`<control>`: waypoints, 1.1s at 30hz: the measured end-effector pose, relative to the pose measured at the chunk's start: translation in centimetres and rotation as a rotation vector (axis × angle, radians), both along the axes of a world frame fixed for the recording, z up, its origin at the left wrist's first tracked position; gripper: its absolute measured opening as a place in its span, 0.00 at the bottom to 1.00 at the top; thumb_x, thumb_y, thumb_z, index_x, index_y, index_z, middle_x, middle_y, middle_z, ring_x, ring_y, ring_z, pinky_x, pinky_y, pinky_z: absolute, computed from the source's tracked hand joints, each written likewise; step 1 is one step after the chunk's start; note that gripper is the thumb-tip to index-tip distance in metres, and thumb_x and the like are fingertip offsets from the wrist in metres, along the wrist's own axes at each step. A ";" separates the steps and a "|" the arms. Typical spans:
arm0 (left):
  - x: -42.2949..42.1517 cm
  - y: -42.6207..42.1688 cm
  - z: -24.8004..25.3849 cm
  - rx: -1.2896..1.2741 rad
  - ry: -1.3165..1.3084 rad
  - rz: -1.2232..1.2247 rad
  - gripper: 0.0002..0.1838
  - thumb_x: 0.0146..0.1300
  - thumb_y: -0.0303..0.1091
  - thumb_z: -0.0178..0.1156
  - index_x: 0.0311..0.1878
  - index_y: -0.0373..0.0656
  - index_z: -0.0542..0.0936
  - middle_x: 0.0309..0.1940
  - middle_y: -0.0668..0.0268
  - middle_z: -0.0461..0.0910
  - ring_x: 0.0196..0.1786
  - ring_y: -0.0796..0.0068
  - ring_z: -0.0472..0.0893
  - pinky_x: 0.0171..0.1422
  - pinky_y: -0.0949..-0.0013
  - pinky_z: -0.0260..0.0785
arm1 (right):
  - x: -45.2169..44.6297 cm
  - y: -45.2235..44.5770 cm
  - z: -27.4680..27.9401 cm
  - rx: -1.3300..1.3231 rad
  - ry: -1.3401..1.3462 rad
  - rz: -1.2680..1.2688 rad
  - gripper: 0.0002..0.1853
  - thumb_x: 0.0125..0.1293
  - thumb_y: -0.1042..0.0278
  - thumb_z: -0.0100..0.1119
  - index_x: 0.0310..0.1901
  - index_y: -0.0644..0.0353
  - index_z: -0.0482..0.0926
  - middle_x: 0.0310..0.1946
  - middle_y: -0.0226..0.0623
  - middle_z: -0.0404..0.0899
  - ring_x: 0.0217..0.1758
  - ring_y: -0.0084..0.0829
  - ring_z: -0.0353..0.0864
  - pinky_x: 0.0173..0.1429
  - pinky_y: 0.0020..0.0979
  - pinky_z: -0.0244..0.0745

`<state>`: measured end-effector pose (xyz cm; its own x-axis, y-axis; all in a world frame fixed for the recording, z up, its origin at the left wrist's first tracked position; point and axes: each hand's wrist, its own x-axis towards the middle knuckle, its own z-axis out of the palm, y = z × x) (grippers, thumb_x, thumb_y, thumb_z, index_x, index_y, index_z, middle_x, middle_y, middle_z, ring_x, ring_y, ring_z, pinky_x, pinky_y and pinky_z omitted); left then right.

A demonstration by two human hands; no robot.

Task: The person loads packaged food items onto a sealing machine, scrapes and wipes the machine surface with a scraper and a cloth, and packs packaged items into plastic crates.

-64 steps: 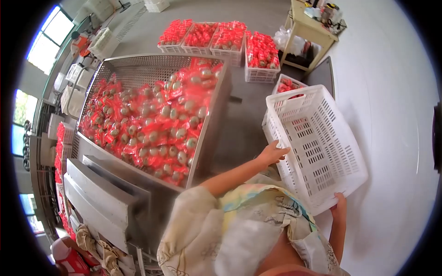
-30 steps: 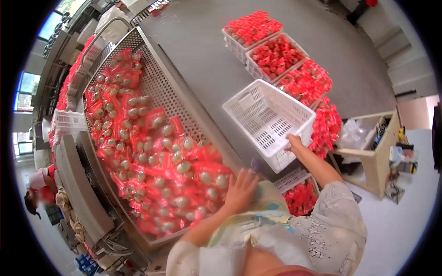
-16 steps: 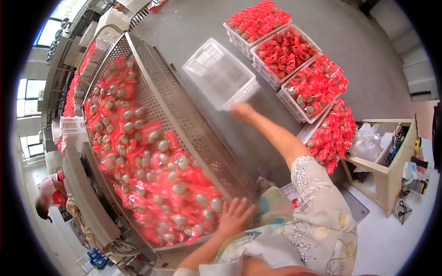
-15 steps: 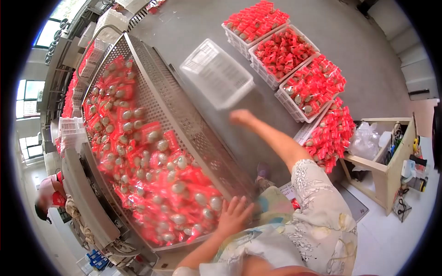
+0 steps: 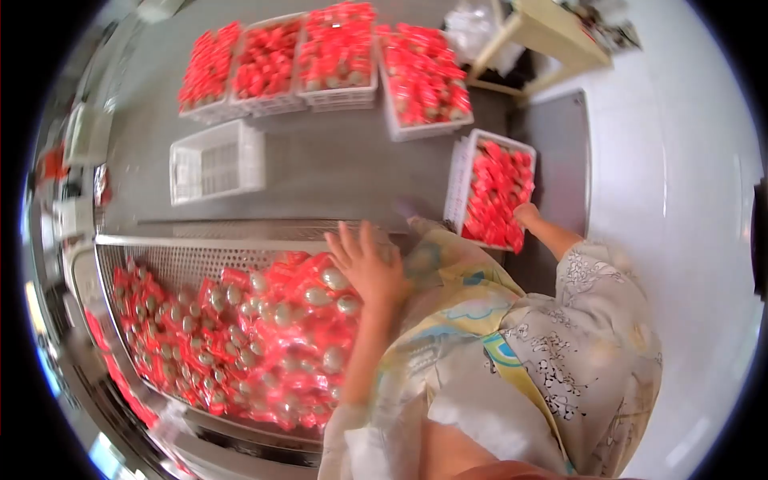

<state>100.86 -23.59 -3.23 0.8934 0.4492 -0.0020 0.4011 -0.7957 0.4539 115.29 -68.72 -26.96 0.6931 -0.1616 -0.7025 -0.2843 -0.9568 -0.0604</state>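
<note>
My left hand [image 5: 368, 268], fingers spread, is at the near rim of a perforated metal bin [image 5: 216, 254]. The bin holds a heap of red-and-clear plastic packets [image 5: 240, 344] with pale oval, egg-like pieces inside. On my right, a white plastic crate [image 5: 458, 188] filled with similar red packets [image 5: 498, 192] stands near my feet. My right hand [image 5: 526, 214] is closed at this crate's right rim, beside the packets; its fingers are partly hidden and slightly blurred.
An empty white crate [image 5: 216, 164] lies on the grey floor [image 5: 320, 160] beyond the bin. Several filled crates [image 5: 340, 92] stand in a row behind it. A wooden stand [image 5: 544, 40] and a clear plastic bag [image 5: 472, 32] are at the back right.
My view has swung right. My right hand has moved from near the empty crate back to the filled crate beside me. My left hand stays near the bin's rim.
</note>
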 end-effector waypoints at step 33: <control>4.7 -0.9 2.9 0.471 1.122 -0.350 0.60 0.43 0.68 0.63 0.65 0.35 0.44 0.64 0.44 0.48 0.67 0.46 0.48 0.68 0.44 0.46 | -46.1 -1.4 1.7 0.432 -0.236 -2.025 0.12 0.59 0.62 0.57 0.37 0.63 0.81 0.27 0.38 0.79 0.26 0.30 0.78 0.26 0.30 0.72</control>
